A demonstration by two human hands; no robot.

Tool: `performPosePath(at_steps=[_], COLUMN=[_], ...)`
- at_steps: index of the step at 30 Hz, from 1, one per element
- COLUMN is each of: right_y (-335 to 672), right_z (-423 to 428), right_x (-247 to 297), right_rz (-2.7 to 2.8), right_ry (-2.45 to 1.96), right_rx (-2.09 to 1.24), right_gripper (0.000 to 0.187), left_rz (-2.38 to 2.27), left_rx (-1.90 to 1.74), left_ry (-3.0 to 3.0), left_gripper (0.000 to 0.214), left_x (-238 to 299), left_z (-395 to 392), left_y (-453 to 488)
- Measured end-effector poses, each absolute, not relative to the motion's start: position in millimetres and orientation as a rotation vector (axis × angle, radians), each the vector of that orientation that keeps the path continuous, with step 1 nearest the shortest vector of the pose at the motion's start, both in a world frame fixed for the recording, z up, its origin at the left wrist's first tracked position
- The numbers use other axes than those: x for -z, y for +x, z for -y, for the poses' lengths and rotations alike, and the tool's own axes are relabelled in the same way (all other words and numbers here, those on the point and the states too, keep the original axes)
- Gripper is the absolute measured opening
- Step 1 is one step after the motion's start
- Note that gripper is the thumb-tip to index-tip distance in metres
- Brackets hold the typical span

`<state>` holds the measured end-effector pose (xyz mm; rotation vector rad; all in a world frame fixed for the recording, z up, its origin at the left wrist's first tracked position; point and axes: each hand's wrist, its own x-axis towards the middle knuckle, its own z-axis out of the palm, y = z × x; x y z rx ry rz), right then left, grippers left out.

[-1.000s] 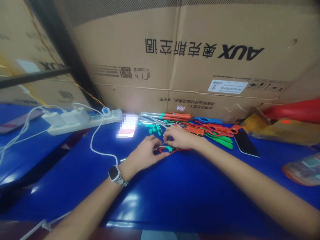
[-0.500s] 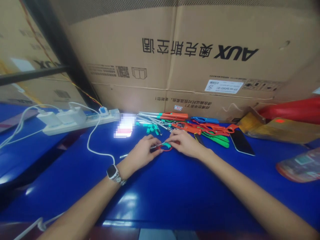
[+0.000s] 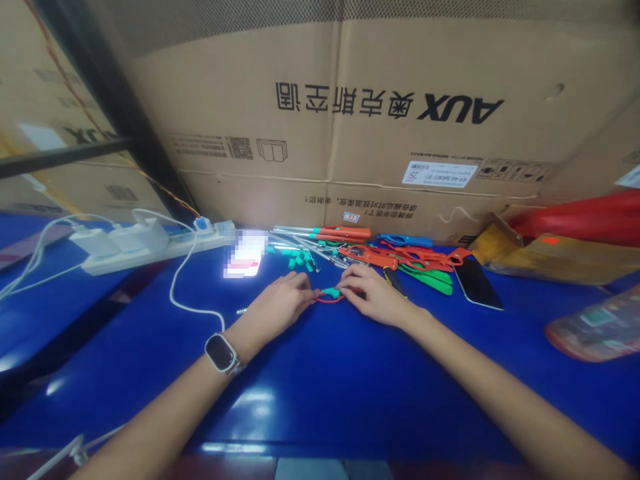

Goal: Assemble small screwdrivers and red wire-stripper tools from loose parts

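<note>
Between my two hands, low over the blue table, is a long-neck lighter with a red looped handle and a green part (image 3: 331, 293). My left hand (image 3: 280, 299) is closed round its tube side, and the metal tip shows beyond that hand. My right hand (image 3: 376, 292) pinches the handle end by the green part, fingers bent. Just behind my hands lie loose green collars (image 3: 300, 259), thin metal tubes (image 3: 320, 248) and orange-red handle shells (image 3: 373, 256). An orange lighter with a metal tube (image 3: 345, 233) lies at the back. My fingertips hide part of the held lighter.
Green handles (image 3: 429, 279), a blue handle (image 3: 407, 241) and a black phone (image 3: 479, 283) lie to the right. A white power strip (image 3: 150, 250) with plugs and cables stands left, beside a bright blurred screen (image 3: 245, 255). A large cardboard box (image 3: 225, 200) walls the back.
My left hand has turned and closed in over the tube, covering more of it. My right fingers have shifted slightly at the green part. The view has shifted a little.
</note>
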<state>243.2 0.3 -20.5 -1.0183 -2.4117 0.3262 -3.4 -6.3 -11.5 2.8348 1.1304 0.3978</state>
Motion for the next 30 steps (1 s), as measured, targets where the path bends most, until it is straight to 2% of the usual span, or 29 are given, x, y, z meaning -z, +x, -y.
performPosePath(at_steps=[9, 15, 21, 30], right_y=[247, 243, 239, 248], right_z=[17, 16, 16, 14], right_x=[18, 24, 27, 26], right_rz=[2.408, 2.365, 2.365, 2.241], right_ry=[-1.088, -1.151, -1.134, -1.085], right_rx=[-0.14, -0.186, -0.213, -0.312], right_gripper=[0.017, 0.012, 0.013, 0.018], left_rz=[-1.162, -1.217, -1.231, -1.133], left_rx=[-0.421, -0.368, -0.566, -0.485], left_ry=[2.847, 2.876, 2.845, 2.878], left_gripper=[0.041, 0.035, 0.038, 0.032], left_x=[12, 8, 6, 21], left_z=[6, 11, 16, 6], left_y=[-3, -5, 14, 32])
